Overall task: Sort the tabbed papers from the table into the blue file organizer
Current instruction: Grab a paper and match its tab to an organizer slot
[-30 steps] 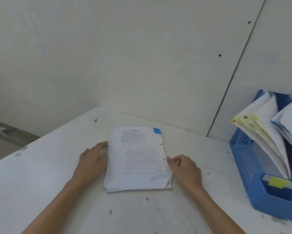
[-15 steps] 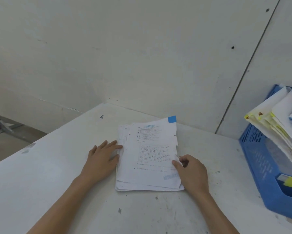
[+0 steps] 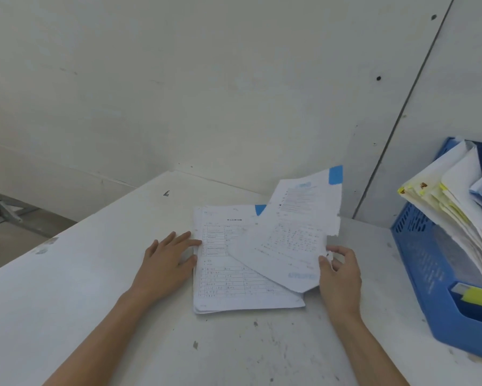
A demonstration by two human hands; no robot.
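Two bare hands work at the white scuffed table point(image 3: 67, 302). The left hand point(image 3: 167, 263) lies flat, fingers straight, against the left edge of the stack of white printed papers point(image 3: 228, 288). The right hand point(image 3: 340, 277) pinches the lower right edge of a printed sheet with a blue corner tab point(image 3: 292, 240), tilted above the stack (its far corner highest). Farther right stands the blue plastic file organizer point(image 3: 418, 263), holding yellow-tabbed papers point(image 3: 451, 218).
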